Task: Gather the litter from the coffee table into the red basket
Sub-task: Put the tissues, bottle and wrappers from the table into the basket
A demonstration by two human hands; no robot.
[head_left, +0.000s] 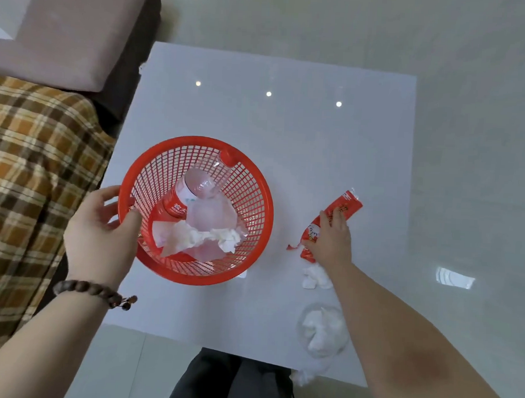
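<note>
The red mesh basket [257, 186] stands on the white coffee table [288, 124], holding a clear plastic bottle [202, 181] with a red label and cap, plus crumpled tissue [211, 238]. My left hand [103, 231] grips the basket's near-left rim. My right hand [331, 238] presses down on a red snack wrapper [343, 205] lying on the table to the right of the basket, fingers closing over it. A small torn red scrap [292, 247] lies beside the wrapper. A white tissue wad [313, 277] sits just below my right hand.
A clear plastic cup [321, 330] stuffed with tissue lies near the table's front edge under my right forearm. More tissue [303, 378] lies on the floor by the edge. A sofa with a plaid blanket [36, 174] borders the table's left side. My legs [232, 381] meet the front edge.
</note>
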